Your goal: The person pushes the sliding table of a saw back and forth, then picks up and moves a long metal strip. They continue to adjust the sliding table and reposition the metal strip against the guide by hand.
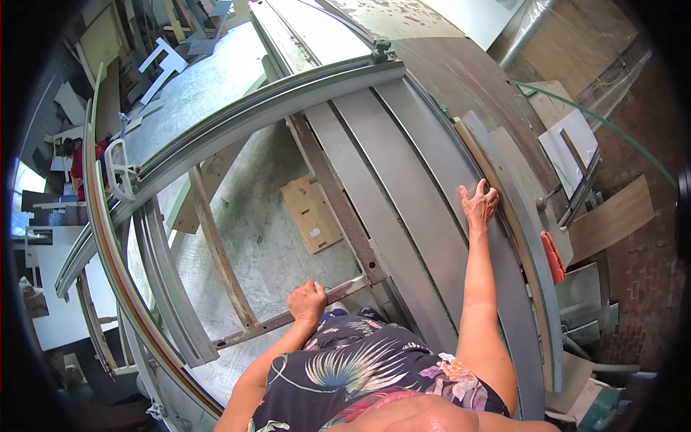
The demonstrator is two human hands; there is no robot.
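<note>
Head view shows a wide grey panel bed (403,194) running from twelve to six o'clock, the right hand (479,204) at three o'clock lying fingers spread on its edge strip (497,209), the left hand (308,301) at seven o'clock clenched round a rusty crossbar (266,324).

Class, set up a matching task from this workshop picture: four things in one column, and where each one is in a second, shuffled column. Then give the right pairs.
Things:
1. left hand
2. right hand
3. orange tool
4. cardboard piece

Places:
A. lying on the floor under the metal frame
B. gripping the rusty crossbar
C. beside the table's right edge, past the right arm
D. fingers spread on the wooden strip at the far edge of the grey table

Pairs: 1-B, 2-D, 3-C, 4-A
</note>
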